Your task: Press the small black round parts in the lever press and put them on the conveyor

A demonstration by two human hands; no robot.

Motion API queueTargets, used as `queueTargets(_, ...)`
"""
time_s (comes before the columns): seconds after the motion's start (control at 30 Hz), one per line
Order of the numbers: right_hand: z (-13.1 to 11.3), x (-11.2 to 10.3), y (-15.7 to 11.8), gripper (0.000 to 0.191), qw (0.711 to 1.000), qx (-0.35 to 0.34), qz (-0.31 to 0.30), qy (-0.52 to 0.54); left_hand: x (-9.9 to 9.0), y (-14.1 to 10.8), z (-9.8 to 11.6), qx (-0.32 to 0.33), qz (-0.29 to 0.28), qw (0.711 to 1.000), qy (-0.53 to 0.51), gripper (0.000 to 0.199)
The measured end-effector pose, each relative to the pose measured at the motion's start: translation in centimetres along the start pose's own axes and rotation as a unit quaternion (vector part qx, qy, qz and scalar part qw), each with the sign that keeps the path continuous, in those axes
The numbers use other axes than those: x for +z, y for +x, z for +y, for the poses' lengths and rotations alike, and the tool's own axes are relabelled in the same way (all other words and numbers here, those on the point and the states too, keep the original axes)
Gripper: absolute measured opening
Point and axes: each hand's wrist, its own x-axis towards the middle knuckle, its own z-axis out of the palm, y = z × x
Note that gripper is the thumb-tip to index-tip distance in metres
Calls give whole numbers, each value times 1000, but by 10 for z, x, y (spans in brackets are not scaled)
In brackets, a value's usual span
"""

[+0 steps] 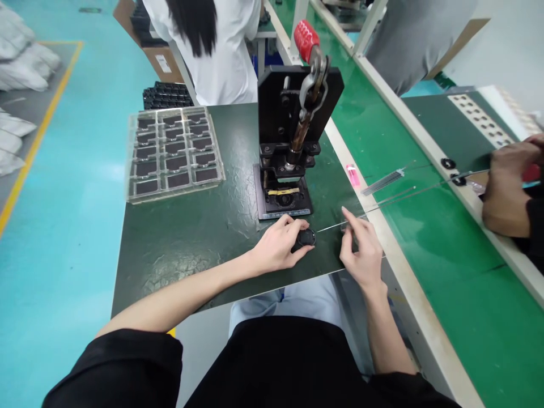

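Pinching the black round part point(306, 238) near the bench's point(178, 226) right front corner, the left hand point(276, 246) probably keeps it steady; the right hand point(363, 252) has its fingers gripping a thin metal rod point(330, 228), seemingly aimed so its tip meets the part's side.

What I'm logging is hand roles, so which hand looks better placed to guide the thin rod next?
Right, probably: the right hand is at the thin rod, while the left hand is occupied holding the round black part.
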Motion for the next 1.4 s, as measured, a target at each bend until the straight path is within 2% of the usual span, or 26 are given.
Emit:
queueTargets(0.1,-10,1,2,49,999,-14,42,16,0,0,0,4,1,1000,0,39)
queueTargets(0.23,-19,0,0,44,994,1,111,14,0,0,-1,10,1,1000,-1,40)
queueTargets(0.3,-20,2,-3,56,993,-1,117,12,0,-1,-1,11,-1,1000,1,40)
queueTargets(0.4,-21,9,-7,86,991,19,120,58,0,0,-2,15,-1,1000,6,40)
queueTargets(0.43,-20,11,-8,85,989,41,117,80,0,0,-1,17,-1,1000,7,40)
queueTargets(0.47,-20,14,-9,74,987,67,109,97,0,0,-1,18,0,1000,8,40)
queueTargets(0.57,-16,19,-9,13,985,123,75,93,0,0,-1,19,3,1000,9,40)
queueTargets(0.6,-14,19,-8,8,984,135,73,86,0,-1,0,18,4,1000,10,41)
queueTargets(0.67,-13,20,-8,19,977,169,88,100,0,-1,0,17,3,1000,12,40)
queueTargets(0.77,-19,19,-8,21,949,229,121,179,0,-1,0,13,-5,1000,12,39)
queueTargets(0.83,-27,20,-10,20,936,250,100,229,-1,-1,0,12,-7,1000,13,39)
queueTargets(0.97,-38,25,-17,21,938,240,33,250,-2,-1,0,13,-9,1000,14,40)
queueTargets(1.4,-33,28,-23,17,979,151,18,139,-3,-1,0,16,-16,1000,15,39)
